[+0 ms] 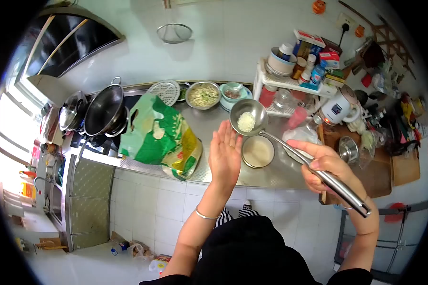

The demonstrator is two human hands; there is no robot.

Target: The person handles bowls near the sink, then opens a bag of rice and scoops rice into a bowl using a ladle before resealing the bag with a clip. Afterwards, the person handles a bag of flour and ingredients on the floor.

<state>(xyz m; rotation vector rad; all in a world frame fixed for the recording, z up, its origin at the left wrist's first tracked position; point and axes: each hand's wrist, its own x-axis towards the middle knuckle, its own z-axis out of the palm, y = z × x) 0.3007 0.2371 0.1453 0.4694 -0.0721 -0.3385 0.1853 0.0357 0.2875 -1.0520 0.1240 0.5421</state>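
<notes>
Head view: right hand (335,165) closed round ladle (258,111), rice (246,122) scooped, unemptied; left hand (225,159) open, empty, at ladle's seven o'clock; bowl (258,167) at six.

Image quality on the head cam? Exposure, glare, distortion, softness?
Head view: strong fisheye, black corners, counter bowed. Window blown out at left. Glints along the ladle. Far-right clutter dim and soft, hard to make out.

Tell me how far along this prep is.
Looks done: pale-and-green food already in a steel bowl.
In hand: right hand holds a ladle of white bits; left hand open.
Remaining: ladle not yet emptied; where it goes, I can't tell.
</notes>
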